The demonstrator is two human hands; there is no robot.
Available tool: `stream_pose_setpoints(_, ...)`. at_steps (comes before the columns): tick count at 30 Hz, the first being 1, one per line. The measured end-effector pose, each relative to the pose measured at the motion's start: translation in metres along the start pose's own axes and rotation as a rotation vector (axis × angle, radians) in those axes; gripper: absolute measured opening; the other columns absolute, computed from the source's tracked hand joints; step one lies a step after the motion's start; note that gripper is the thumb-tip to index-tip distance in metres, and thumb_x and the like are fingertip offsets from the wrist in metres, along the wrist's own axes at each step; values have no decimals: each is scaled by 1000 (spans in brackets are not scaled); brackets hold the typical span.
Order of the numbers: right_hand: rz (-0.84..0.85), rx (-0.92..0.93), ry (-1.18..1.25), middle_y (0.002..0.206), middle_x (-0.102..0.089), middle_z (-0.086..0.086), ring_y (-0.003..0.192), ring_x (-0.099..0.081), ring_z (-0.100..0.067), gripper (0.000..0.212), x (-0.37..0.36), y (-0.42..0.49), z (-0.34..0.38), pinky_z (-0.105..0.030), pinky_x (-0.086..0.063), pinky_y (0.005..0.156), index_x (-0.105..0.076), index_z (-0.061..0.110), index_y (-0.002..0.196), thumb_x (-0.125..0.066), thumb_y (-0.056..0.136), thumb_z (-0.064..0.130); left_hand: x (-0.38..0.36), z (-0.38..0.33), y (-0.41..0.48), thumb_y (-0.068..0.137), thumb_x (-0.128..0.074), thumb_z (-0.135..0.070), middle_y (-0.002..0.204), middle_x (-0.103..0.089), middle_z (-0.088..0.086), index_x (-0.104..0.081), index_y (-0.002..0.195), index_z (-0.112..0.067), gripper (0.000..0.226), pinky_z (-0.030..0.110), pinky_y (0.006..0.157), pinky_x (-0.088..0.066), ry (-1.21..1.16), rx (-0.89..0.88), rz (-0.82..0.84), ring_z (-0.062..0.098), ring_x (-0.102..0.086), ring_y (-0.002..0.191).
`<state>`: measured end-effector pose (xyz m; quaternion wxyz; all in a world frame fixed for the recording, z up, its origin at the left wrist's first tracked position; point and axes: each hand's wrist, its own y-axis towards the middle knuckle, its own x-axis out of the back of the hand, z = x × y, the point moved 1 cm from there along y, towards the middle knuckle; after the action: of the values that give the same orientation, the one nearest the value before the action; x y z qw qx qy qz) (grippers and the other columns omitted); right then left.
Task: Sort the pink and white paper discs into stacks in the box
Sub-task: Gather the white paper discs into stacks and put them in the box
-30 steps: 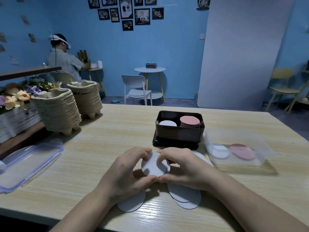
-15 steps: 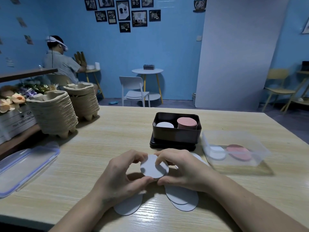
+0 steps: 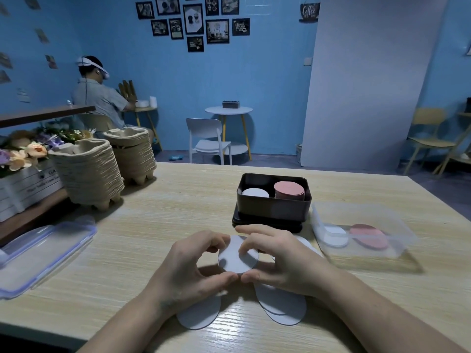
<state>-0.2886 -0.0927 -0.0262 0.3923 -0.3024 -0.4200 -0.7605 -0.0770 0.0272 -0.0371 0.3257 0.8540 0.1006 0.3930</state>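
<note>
Both hands hold a white paper disc (image 3: 235, 258) just above the table near its front edge. My left hand (image 3: 190, 271) curls round its left rim, my right hand (image 3: 277, 263) round its right rim, thumbs meeting below. More white discs lie loose on the table under my hands: one (image 3: 201, 315) at the left, two overlapping (image 3: 283, 307) at the right. Behind them stands the black box (image 3: 270, 208) with a low white stack (image 3: 254, 192) on its left and a taller pink stack (image 3: 289, 191) on its right.
A clear plastic tub (image 3: 362, 233) to the right of the box holds a white disc and a pink disc. A clear lid (image 3: 43, 250) lies at the left edge. Stacks of pulp trays (image 3: 89, 171) and flowers stand far left. A person sits in the background.
The disc stays between both hands, which have shifted only slightly. The camera view has tilted a little.
</note>
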Motion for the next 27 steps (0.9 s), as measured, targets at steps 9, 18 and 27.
stream_pose_setpoints(9, 29, 50, -47, 127, -60, 9, 103, -63, -11, 29, 4, 0, 7, -30, -55, 79, -65, 28, 93, -82, 85, 50, 1, -3, 0, 77, -92, -30, 112, -72, -8, -66, 103, -16, 39, 34, 85, -59, 36, -26, 73, 8, -69, 110)
stream_pose_setpoints(18, 42, 9, -6, 128, -59, 15, 113, -62, -11, 36, 5, -6, 2, -36, -54, 90, -66, 32, 97, -83, 79, 58, 34, -1, -18, 88, -76, -43, 108, -69, -21, -69, 116, -27, 33, 28, 86, -56, 114, 146, 211, 3, -66, 105)
stream_pose_setpoints(27, 48, 3, -28, 130, -58, 17, 120, -59, -4, 37, 5, -5, 6, -29, -53, 93, -65, 32, 97, -82, 79, 60, 55, -5, -45, 70, -82, -65, 136, -48, -32, -63, 132, -33, 73, 20, 113, -38, 224, 247, 464, -4, -41, 137)
